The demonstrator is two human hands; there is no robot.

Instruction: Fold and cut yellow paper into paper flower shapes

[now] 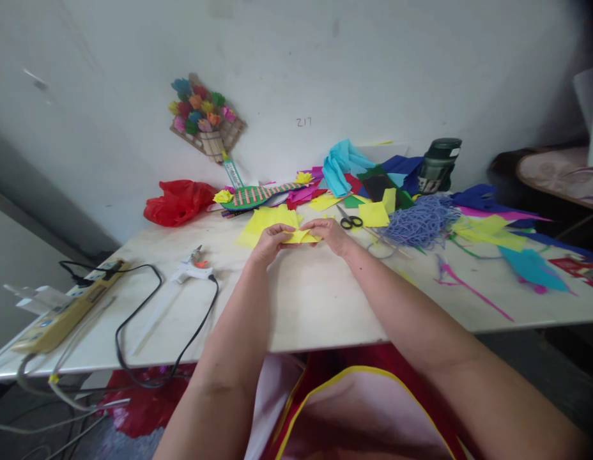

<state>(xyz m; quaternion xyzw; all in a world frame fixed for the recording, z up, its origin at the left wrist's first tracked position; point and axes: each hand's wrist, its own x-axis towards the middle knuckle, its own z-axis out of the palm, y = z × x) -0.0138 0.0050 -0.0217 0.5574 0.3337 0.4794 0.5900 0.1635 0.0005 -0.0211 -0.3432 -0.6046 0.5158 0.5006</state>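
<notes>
Between my two hands is a small folded strip of yellow crepe paper (pixel 300 236), just above the white table. My left hand (pixel 273 243) pinches its left end, thumb on top. My right hand (pixel 329 234) grips the right end, fingers bent over it. A larger sheet of yellow paper (pixel 262 220) lies flat behind my left hand. Black-handled scissors (pixel 351 222) rest just beyond my right hand, beside small yellow paper pieces (pixel 374 214).
A white glue gun (pixel 193 271) with its black cord and a yellow power strip (pixel 71 313) lie on the left. Behind are a red plastic bag (pixel 179 203) and a decorated green shape (pixel 258 197). Purple yarn (pixel 421 222) and a dark bottle (pixel 438 167) stand right.
</notes>
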